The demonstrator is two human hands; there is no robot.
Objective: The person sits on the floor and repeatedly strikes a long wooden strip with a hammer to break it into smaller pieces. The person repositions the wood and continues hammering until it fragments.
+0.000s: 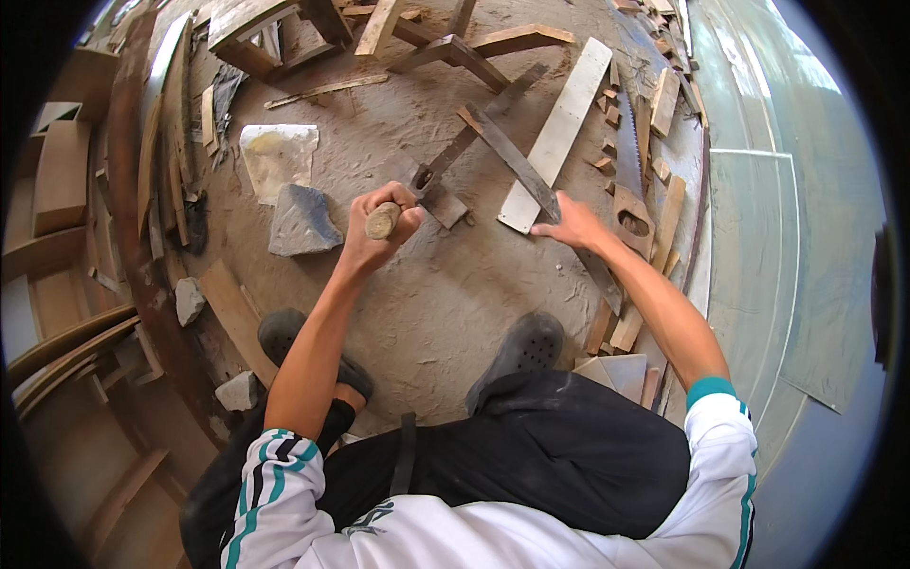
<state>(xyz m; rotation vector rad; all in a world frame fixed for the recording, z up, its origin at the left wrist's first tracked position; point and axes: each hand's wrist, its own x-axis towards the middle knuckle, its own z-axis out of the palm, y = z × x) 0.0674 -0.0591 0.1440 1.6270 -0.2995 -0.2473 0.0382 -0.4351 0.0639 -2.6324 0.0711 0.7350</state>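
Note:
My left hand (382, 223) is closed round a wooden handle (383, 220), its round end facing up. Just past the fist shows a dark metal part (424, 177) that seems to belong to this tool; a flat brownish piece (445, 204) lies close by. My right hand (572, 225) grips a long dark wooden strip (513, 158) at its middle, thumb on the near side, other fingers mostly hidden. The strip slants from far left to near right. Beneath its far part, a second dark strip (493, 119) crosses it. A whitish board (569, 119) lies right behind my right hand.
On the right lie a handsaw (629, 156) with a wooden handle and several wood offcuts (665, 101). A grey stone block (303, 221) and a pale sheet (279, 156) sit left of my left hand. A wooden frame (275, 33) stands far left. My shoes (519, 356) rest on the dusty floor.

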